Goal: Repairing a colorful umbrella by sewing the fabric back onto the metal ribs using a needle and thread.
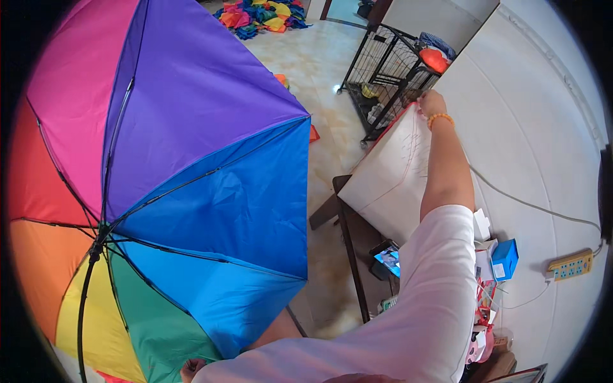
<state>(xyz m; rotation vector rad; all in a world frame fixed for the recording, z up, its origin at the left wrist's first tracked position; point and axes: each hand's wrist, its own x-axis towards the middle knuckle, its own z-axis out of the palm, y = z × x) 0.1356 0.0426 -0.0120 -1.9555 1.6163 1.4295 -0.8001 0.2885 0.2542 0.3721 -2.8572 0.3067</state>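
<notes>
An opened umbrella (217, 217) in rainbow colours fills the left side, its inner ribs and dark shaft facing me. Low in the view, my left hand (191, 369) shows only in part, its fingers curled at the rim of the green panel. My right arm reaches far forward along the wall. At its end my right hand (432, 103), with a beaded bracelet at the wrist, is closed on the upper corner of a white sheet (389, 169) with a red edge and faint markings. That sheet slopes down over a dark table.
Beyond the sheet stands a black wire cage on wheels (393, 73). Colourful cloth (262, 16) lies heaped on the far floor. A lit phone (387, 258), a blue box (504, 260) and a power strip (570, 265) with cables are to the right, beside the white wall (530, 127).
</notes>
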